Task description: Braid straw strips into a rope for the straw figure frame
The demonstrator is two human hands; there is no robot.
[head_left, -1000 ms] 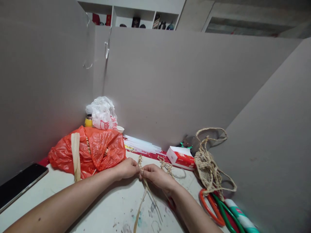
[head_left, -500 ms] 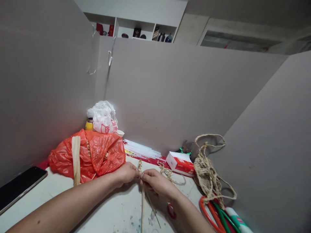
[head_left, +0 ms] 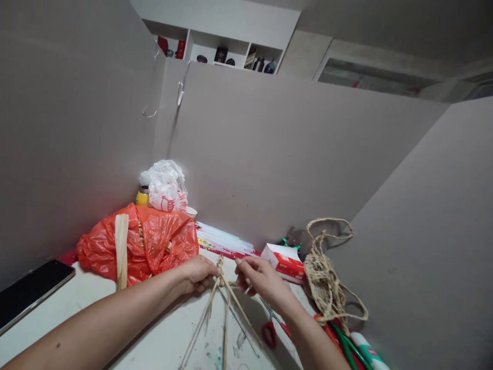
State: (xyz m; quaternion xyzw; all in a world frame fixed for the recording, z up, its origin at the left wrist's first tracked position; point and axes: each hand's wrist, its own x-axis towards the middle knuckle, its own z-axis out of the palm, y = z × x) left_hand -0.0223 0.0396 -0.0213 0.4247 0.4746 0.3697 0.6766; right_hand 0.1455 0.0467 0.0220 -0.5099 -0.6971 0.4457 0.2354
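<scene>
My left hand (head_left: pixel 200 272) pinches a narrow braid (head_left: pixel 220 263) of pale, straw-like strands just below its plaited top. Several loose strands (head_left: pixel 241 310) fan out from that grip towards me over the white tabletop. My right hand (head_left: pixel 260 277) is a little to the right of the braid, its fingers loosely bent and apart. One short strand runs from the braid towards its lower fingers, but no hold on it shows. Under my right forearm lie red-handled scissors (head_left: pixel 269 335), partly covered.
An orange-red plastic bag (head_left: pixel 165 241) with a flat pale strip (head_left: pixel 121 252) on it sits left. A phone (head_left: pixel 34 290) lies at the left edge. Right are a red and white box (head_left: pixel 287 264), a bundle of plaited cord (head_left: pixel 325 280) and a white tube (head_left: pixel 367 352). Grey partitions (head_left: pixel 269 154) enclose the table.
My right hand has come off the braid and moved slightly right and up. The strands below have spread wider, and more of the scissors shows. My left hand keeps its pinch.
</scene>
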